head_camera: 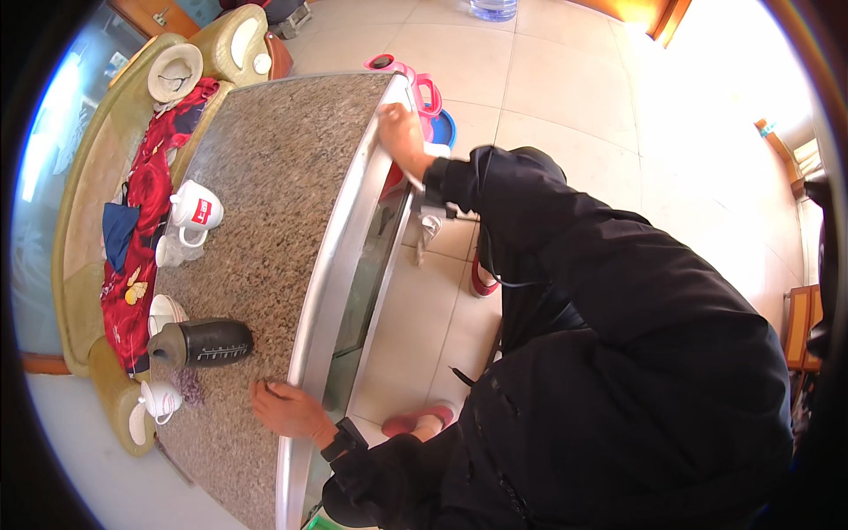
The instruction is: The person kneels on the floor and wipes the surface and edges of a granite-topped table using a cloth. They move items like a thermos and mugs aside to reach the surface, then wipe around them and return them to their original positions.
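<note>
A speckled stone-topped table (291, 165) with a pale metal edge lies before me. My left hand (288, 411), with a black band at its wrist, rests on the top near this edge, fingers bent and thumb a little apart. A dark shaker bottle (215, 342) lies beyond it, beside a white bowl (165, 311). My right hand (401, 129) is curled at the table's far right corner, next to a pink jug (425, 93); it is blurred, and its palm is hidden. White lidded mugs (197, 207) (161, 399) and a clear cup (175, 252) stand along the opposite side.
A sofa (79, 265) with a red flowered cloth (149, 185), a hat (175, 73) and a blue cloth (120, 232) is behind the table. A blue basin (444, 129) is near the jug. Glass shelving (361, 298) shows below the tabletop. A water bottle (493, 9) stands on the tiled floor.
</note>
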`<state>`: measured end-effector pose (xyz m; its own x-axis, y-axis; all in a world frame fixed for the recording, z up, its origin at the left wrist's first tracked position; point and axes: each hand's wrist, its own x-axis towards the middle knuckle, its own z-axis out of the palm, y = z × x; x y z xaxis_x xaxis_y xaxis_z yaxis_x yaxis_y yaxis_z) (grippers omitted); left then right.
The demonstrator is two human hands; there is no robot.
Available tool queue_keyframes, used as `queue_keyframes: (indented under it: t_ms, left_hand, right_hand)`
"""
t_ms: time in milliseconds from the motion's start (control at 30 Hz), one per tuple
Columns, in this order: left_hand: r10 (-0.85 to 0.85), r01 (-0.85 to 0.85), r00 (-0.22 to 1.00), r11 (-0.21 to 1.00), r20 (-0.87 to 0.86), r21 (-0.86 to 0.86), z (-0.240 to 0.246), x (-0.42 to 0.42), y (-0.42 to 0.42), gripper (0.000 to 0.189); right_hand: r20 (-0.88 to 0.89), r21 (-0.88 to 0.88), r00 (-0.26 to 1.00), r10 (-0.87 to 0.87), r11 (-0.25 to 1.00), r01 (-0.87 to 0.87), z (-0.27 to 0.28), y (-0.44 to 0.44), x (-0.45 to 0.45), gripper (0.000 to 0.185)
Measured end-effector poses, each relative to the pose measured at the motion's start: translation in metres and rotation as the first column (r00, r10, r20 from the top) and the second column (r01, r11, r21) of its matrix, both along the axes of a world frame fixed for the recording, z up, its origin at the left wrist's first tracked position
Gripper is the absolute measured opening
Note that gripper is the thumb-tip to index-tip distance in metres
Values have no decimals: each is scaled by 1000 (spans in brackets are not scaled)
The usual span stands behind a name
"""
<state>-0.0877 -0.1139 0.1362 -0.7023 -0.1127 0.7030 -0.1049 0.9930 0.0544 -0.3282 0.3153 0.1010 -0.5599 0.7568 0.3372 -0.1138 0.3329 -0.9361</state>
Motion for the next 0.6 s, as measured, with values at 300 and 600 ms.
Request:
queue_keyframes:
  t_ms: [300,600]
  left_hand:
    - [-36,35,999,998,-25,-49,1,-1,0,29]
    - [-4,5,1000,1000,14,-19,1,0,-2,30]
  right_hand:
    - [-18,-27,995,94,995,-94,-13,-27,19,21]
    - [59,-270,979,-196,941,205,-14,46,-41,16]
